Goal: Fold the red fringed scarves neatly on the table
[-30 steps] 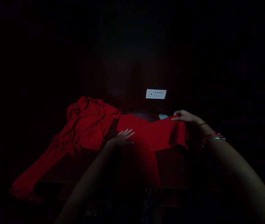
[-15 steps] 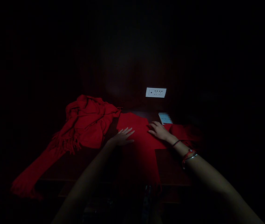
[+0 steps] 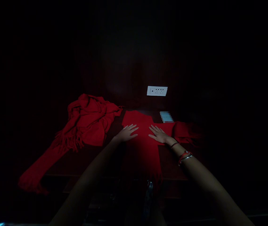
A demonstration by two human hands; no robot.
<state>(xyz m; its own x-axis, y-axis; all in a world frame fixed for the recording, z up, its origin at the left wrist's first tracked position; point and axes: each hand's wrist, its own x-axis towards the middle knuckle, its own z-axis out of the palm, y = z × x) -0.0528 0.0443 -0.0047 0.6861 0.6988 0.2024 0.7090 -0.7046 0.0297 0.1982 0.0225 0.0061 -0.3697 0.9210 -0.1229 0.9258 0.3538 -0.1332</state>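
Observation:
A red scarf (image 3: 139,150) lies spread on a dark table, one fringed end hanging over the front edge and another part reaching right into shadow. My left hand (image 3: 126,133) rests flat on its left side, fingers spread, a ring on one finger. Across from it, my right hand (image 3: 158,134) also lies flat on the cloth with fingers apart; bands and a bracelet circle that wrist. Neither hand grips the fabric. To the left sits a crumpled heap of red fringed cloth (image 3: 89,119), with a strip trailing over the front edge.
Behind the scarf lies a flat, pale rectangular object (image 3: 166,116), its face blurred out. A white socket plate (image 3: 157,91) is on the dark wall. The table's front edge (image 3: 77,175) is faint, and deep shadow covers both sides.
My right hand has slid slightly left and its fingers are more spread. My left hand has shifted a little right on the scarf. The whole view has moved slightly.

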